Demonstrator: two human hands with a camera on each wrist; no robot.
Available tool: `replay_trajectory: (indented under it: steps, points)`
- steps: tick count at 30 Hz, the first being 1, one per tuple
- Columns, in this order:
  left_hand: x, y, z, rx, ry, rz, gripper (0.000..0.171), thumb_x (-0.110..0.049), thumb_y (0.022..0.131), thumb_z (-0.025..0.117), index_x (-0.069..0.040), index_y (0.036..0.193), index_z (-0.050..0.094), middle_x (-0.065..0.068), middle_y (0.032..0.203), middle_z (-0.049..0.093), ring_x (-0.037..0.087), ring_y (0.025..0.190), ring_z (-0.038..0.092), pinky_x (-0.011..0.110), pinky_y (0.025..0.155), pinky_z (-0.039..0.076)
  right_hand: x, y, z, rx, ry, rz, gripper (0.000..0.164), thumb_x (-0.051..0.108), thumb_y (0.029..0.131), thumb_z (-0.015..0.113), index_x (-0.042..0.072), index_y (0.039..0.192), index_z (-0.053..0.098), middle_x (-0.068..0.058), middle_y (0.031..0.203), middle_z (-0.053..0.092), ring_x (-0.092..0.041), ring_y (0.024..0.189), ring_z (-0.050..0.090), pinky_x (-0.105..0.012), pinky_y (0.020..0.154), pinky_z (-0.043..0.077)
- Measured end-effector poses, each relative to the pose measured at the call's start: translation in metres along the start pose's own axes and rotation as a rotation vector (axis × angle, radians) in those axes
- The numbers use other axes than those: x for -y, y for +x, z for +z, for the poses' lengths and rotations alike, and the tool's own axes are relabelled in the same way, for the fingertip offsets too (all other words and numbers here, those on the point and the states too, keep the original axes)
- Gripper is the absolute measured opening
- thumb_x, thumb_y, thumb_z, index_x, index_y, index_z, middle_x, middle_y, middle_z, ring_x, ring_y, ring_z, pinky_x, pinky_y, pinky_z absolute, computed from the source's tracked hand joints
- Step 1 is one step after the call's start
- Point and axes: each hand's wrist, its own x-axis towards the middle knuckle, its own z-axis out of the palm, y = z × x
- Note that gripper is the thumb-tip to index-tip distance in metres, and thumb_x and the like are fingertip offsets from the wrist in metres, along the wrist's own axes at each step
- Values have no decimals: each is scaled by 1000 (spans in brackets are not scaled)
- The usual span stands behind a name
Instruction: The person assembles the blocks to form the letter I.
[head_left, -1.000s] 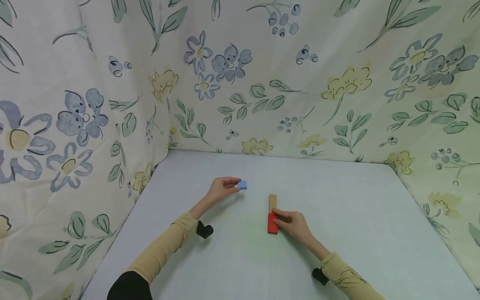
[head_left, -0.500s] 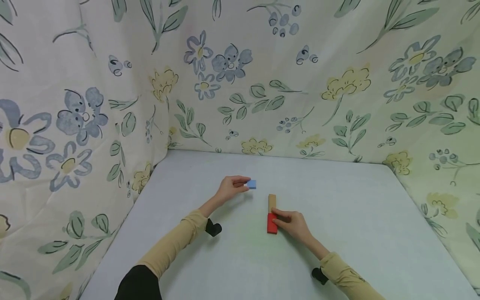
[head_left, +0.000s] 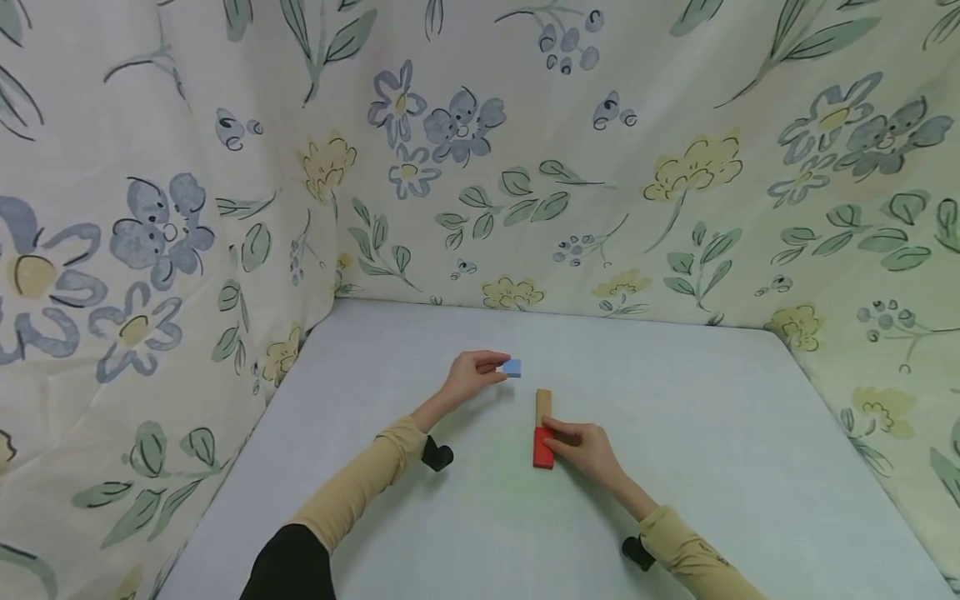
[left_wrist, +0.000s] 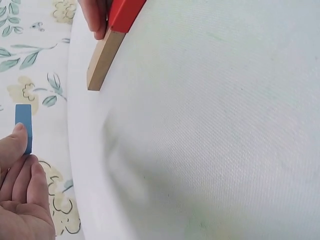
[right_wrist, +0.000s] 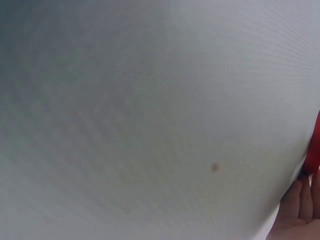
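Observation:
In the head view, my left hand [head_left: 471, 377] pinches a small blue block [head_left: 512, 368] between thumb and fingers, held above the table. The left wrist view shows the thumb lying on the flat blue block [left_wrist: 23, 120]. My right hand [head_left: 588, 450] holds a red block [head_left: 543, 450] on the table, thumb and fingertips at its right side. A natural wood block [head_left: 543, 407] lies end to end with the red one, pointing away from me. Only an edge of the red block [right_wrist: 313, 150] enters the right wrist view.
A white-covered table [head_left: 675, 400] spreads beneath both hands. Floral cloth [head_left: 480, 225] hangs behind its far edge and along its sides. Black wrist-worn pieces [head_left: 437, 454] sit at both sleeves.
My left hand has carried the blue block to the right, closer to the far end of the wood block. The right hand and the two blocks on the table stay nearly still.

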Motion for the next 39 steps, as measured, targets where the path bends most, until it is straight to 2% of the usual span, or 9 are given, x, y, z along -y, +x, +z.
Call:
replay_trajectory:
  steps: [10, 16, 29, 39]
  points:
    - [-1, 5, 12, -14, 9, 45, 33, -4, 84, 70, -3, 117, 67, 14, 122, 65, 23, 116, 61, 27, 96, 51, 0, -1, 1, -7, 5, 17, 41, 22, 82, 74, 12, 121, 66, -6, 122, 66, -25, 116, 60, -43, 96, 51]
    - [-2, 7, 21, -13, -2, 49, 33, -3, 84, 70, -1, 117, 66, 15, 122, 65, 26, 116, 61, 27, 95, 52, 1, -1, 0, -12, 5, 9, 40, 21, 82, 74, 12, 121, 66, -6, 121, 66, -24, 116, 60, -43, 96, 51]
    - [-5, 15, 40, -25, 56, 100, 32, -3, 84, 69, -2, 116, 67, 14, 121, 65, 23, 114, 62, 26, 94, 52, 3, -2, -1, -7, 4, 3, 39, 19, 83, 73, 11, 121, 66, -7, 121, 66, -24, 116, 60, -42, 95, 51]
    - [-7, 23, 45, -31, 98, 110, 33, -3, 85, 68, -2, 118, 66, 12, 121, 66, 23, 114, 62, 26, 94, 52, 2, -1, -1, -11, -9, -7, 39, 19, 82, 74, 11, 120, 67, -6, 121, 66, -23, 115, 61, -30, 93, 52]
